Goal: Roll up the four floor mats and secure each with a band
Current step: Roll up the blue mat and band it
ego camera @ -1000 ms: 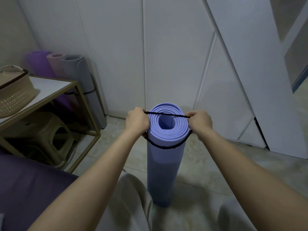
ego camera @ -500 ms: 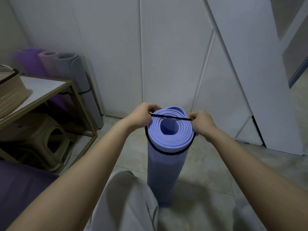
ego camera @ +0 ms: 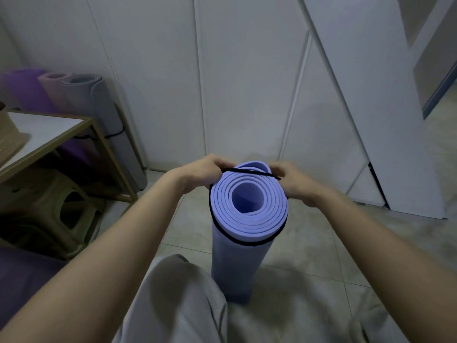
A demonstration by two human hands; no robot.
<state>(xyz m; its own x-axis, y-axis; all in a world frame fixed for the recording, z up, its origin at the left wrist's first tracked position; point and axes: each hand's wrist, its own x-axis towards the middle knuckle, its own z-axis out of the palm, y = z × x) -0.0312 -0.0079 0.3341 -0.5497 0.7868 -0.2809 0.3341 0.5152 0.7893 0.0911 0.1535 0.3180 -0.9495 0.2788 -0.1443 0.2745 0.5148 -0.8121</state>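
The pale lilac rolled foam floor mat [ego camera: 232, 266] is standing on end on the tiled floor [ego camera: 321, 256], just beyond the person's grey-trousered knee [ego camera: 173, 300]. Its long axis is running straight up towards the camera. The thin black elastic band [ego camera: 249, 173] is sitting partly on. Its near arc is hugging the roll just below the top rim, while its far strand is stretching straight across the open end, above the rim rather than round the roll.

The left grip [ego camera: 205, 173] is pinching that strand at the left rim and the right grip [ego camera: 294, 184] is pinching it at the right rim. They are level with each other, one on either side of the axis, neither nearer the mat. By my judgement the coming move is turning on this: the far strand is needing to pass back over the far edge and down along the axis.

Farther off, three rolled mats, purple [ego camera: 22, 90], pinkish [ego camera: 53, 95] and grey [ego camera: 99, 107], are leaning in the corner behind the white-topped metal-framed counter [ego camera: 49, 129].
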